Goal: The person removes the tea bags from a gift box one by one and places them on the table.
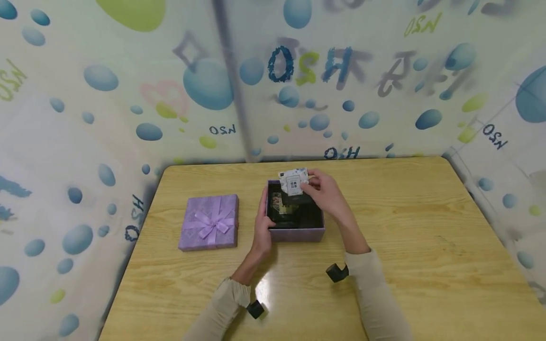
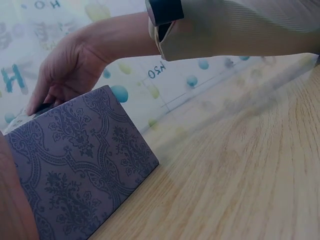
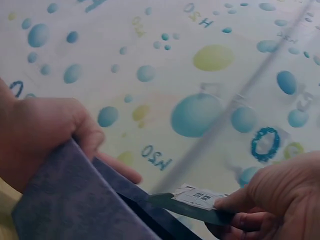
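An open purple gift box [image 1: 297, 235] with a dark inside stands on the table. My left hand [image 1: 262, 232] grips its left wall, thumb over the rim and fingers along the outside. Above the box's far part, my right hand [image 1: 326, 192] pinches a small white printed packet [image 1: 293, 182] by its right edge. A dark green flat piece [image 3: 187, 209] lies directly under the packet in the right wrist view, held in the same pinch. Inside the box lies a dark item with a patterned label [image 1: 279, 203]. The left wrist view shows the box's patterned outer wall [image 2: 75, 160].
A purple lid [image 1: 192, 239] with a ribbon bow lies left of the box on the wooden table [image 1: 426, 237]. Printed wall sheets [image 1: 367, 137] rise behind and at both sides. A black wrist device [image 1: 337, 273] sits at the right cuff, another [image 1: 256, 309] at the left.
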